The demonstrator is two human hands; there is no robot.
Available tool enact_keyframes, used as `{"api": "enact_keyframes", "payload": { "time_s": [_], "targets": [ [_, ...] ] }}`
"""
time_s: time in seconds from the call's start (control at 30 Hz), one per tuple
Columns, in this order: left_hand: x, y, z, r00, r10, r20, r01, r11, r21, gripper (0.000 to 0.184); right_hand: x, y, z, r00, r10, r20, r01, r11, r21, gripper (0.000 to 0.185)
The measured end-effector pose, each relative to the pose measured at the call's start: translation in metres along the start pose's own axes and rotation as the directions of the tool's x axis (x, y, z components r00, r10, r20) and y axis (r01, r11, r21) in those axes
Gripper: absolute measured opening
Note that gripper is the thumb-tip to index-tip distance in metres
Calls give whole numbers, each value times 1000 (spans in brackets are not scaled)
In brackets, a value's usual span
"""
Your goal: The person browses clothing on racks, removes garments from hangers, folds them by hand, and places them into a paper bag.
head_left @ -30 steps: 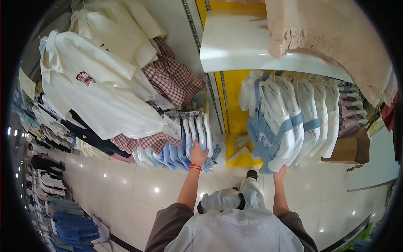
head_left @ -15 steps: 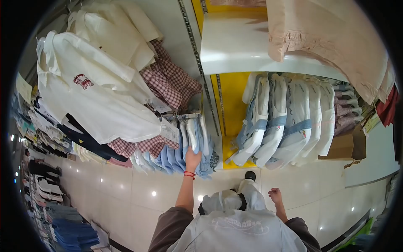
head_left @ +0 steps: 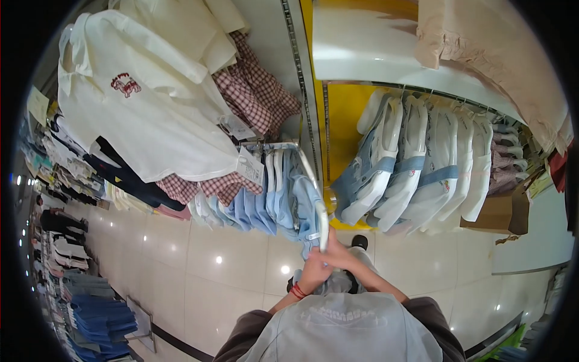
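Close in front of my body, a light blue garment [head_left: 306,199] on a white hanger [head_left: 324,223] is drawn out from the rack toward me. Around its near lower end are both of my hands. My left hand [head_left: 316,273], with red cords at the wrist, is closed on the garment's edge. My right hand [head_left: 336,252] closes at the end of the white hanger, touching my left hand; its fingertips are partly hidden. Just left hang several other light blue garments [head_left: 248,208] on white hangers. A white shirt [head_left: 157,114] with a red print hangs above them.
To the right, white-and-blue tops [head_left: 386,175] hang against a yellow panel [head_left: 345,120]. An open cardboard box [head_left: 497,211] is beyond them. A white shelf [head_left: 362,48] juts out overhead. Folded blue clothes [head_left: 102,320] lie at lower left, and a person [head_left: 63,223] stands in the far left aisle.
My left hand has come back toward my body, bringing a blue garment on its hanger out of the row. My right hand has moved in from the right to join it.
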State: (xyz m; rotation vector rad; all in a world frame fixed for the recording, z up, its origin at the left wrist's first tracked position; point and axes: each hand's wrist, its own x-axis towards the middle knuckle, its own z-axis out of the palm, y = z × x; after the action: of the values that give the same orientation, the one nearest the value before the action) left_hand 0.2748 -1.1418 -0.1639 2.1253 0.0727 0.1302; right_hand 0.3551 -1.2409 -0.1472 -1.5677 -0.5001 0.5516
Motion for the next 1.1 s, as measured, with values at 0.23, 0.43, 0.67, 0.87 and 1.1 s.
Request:
{"api": "enact_keyframes", "payload": {
  "time_s": [0.23,0.43,0.67,0.87,1.1],
  "targets": [
    [-16,28,-24,950,-62,307,45,997,62,69,20,-18,-21,999,45,22,-34,928,-372,54],
    [-26,-71,-55,941,-156,-299,93,972,-217,68,5,-107,-79,888,116,445,-32,981,-192,46],
    [5,-74,-79,875,-248,415,440,764,-472,40,28,-141,-109,957,71,280,-95,993,71,47],
    [-19,-75,-58,939,-337,-68,233,770,-594,24,39,-165,-148,978,-178,104,206,839,-504,36],
    [-37,-107,-66,893,-398,-208,249,824,-509,23,43,-177,-151,947,-318,-45,215,732,-646,29]
  ]
}}
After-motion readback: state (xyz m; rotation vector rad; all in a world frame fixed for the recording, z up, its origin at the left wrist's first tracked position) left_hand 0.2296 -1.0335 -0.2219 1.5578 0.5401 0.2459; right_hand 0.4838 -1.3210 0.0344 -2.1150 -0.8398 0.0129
